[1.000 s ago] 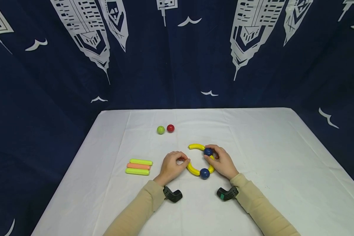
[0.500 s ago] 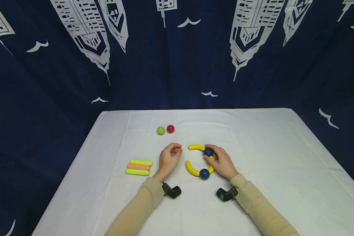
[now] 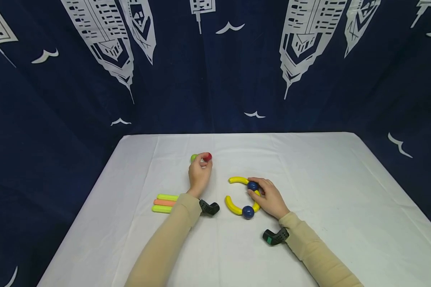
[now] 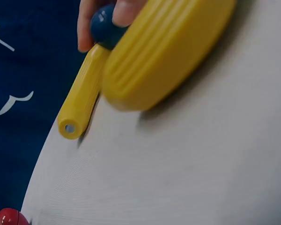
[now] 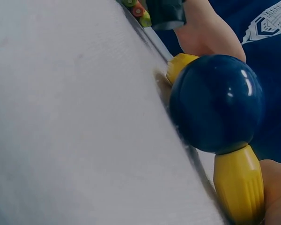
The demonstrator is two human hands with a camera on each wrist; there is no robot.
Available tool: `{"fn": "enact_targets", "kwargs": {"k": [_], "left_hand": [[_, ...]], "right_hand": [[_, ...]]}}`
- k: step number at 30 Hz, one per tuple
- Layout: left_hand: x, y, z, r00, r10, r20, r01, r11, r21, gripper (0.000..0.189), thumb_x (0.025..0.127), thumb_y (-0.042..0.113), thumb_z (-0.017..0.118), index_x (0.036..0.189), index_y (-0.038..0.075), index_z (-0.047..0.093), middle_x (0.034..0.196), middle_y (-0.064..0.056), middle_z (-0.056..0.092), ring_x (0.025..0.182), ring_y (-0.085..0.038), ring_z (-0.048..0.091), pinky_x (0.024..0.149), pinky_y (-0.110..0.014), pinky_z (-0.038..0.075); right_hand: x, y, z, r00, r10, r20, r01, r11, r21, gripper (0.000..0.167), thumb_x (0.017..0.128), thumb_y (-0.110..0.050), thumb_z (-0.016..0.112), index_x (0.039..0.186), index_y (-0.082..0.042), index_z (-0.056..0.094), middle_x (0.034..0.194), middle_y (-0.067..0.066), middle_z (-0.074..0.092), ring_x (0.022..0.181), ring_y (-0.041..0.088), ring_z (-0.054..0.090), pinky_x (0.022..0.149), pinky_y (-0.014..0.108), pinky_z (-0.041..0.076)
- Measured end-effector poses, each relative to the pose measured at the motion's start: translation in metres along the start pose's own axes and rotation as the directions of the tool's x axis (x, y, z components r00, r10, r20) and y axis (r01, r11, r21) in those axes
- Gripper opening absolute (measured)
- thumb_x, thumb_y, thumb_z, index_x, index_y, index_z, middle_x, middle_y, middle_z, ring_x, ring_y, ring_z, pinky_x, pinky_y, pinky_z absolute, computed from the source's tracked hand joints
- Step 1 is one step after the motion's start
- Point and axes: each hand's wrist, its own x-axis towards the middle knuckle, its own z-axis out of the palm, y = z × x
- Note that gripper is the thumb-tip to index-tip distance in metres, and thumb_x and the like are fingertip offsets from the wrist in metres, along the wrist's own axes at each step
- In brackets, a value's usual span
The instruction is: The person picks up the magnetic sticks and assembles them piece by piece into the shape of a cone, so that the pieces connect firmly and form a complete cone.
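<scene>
In the head view, my left hand [image 3: 200,171] reaches to the far side and pinches a red ball [image 3: 209,156] between finger and thumb. A fingertip beside that red ball [image 4: 13,217] shows in the left wrist view's corner. My right hand [image 3: 270,197] grips the farther blue ball [image 3: 252,185] of an incomplete ring. This ring has curved yellow rods joined by blue balls, including a nearer blue ball [image 3: 248,212], which looms large in the right wrist view. Its left yellow rod [image 3: 232,205] and top yellow rod [image 3: 238,180] have free ends, with a gap between them.
A green ball [image 3: 194,158] sits left of the red one, partly behind my left hand. Straight green and orange rods [image 3: 164,203] lie side by side at left, partly covered by my left sleeve. The white-covered table [image 3: 327,167] meets a dark blue patterned curtain [image 3: 208,99].
My left hand has let go of the left yellow rod and moved away and leftward to the red ball. The right hand has stayed on the ring.
</scene>
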Motion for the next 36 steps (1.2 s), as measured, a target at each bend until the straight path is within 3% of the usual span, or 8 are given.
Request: {"fn": "enact_targets", "kwargs": {"k": [9, 13, 16, 23, 36], "left_hand": [[0.02, -0.002, 0.003, 0.996, -0.084, 0.029, 0.079, 0.988, 0.131, 0.032, 0.088, 0.015, 0.063, 0.119, 0.009, 0.062, 0.103, -0.011, 0.061, 0.084, -0.023, 0.058, 0.079, -0.035, 0.046], [0.024, -0.004, 0.003, 0.995, -0.093, 0.03, 0.087, 0.981, 0.176, 0.033, 0.088, 0.016, 0.063, 0.12, 0.01, 0.063, 0.098, -0.011, 0.062, 0.088, -0.024, 0.057, 0.083, -0.037, 0.043], [0.026, -0.004, 0.003, 0.995, -0.092, 0.044, 0.082, 0.977, 0.197, 0.033, 0.088, 0.015, 0.062, 0.121, 0.01, 0.062, 0.103, -0.011, 0.062, 0.094, -0.025, 0.055, 0.086, -0.037, 0.043], [0.024, -0.007, 0.007, 0.992, -0.083, 0.099, 0.059, 0.974, 0.22, 0.031, 0.089, 0.012, 0.062, 0.119, 0.006, 0.063, 0.122, -0.012, 0.055, 0.111, -0.026, 0.051, 0.094, -0.036, 0.043], [0.009, -0.009, 0.015, 0.982, -0.124, 0.145, 0.09, 0.972, 0.217, 0.032, 0.085, 0.014, 0.067, 0.116, 0.009, 0.064, 0.12, -0.012, 0.053, 0.099, -0.025, 0.055, 0.09, -0.036, 0.046]], "right_hand": [[0.0, -0.001, 0.002, 1.0, 0.023, 0.016, -0.023, 0.999, 0.025, 0.039, 0.09, -0.024, 0.065, 0.127, -0.014, 0.057, 0.12, 0.006, 0.059, 0.094, 0.018, 0.049, 0.076, 0.035, 0.041], [0.0, -0.001, 0.004, 1.0, 0.024, 0.017, -0.024, 1.0, 0.016, 0.039, 0.09, -0.024, 0.065, 0.127, -0.014, 0.057, 0.119, 0.005, 0.059, 0.09, 0.017, 0.048, 0.073, 0.033, 0.04], [0.0, -0.002, 0.005, 1.0, 0.02, 0.011, -0.021, 1.0, 0.014, 0.039, 0.089, -0.024, 0.065, 0.126, -0.014, 0.057, 0.119, 0.005, 0.059, 0.089, 0.017, 0.047, 0.072, 0.033, 0.039], [0.0, -0.001, 0.003, 1.0, 0.025, 0.012, -0.026, 1.0, 0.01, 0.039, 0.089, -0.023, 0.065, 0.127, -0.014, 0.057, 0.119, 0.004, 0.059, 0.088, 0.016, 0.046, 0.072, 0.033, 0.039], [-0.001, 0.001, -0.001, 1.0, 0.027, 0.013, -0.027, 1.0, 0.009, 0.039, 0.089, -0.024, 0.065, 0.127, -0.014, 0.057, 0.118, 0.005, 0.059, 0.089, 0.017, 0.047, 0.073, 0.033, 0.039]]}}
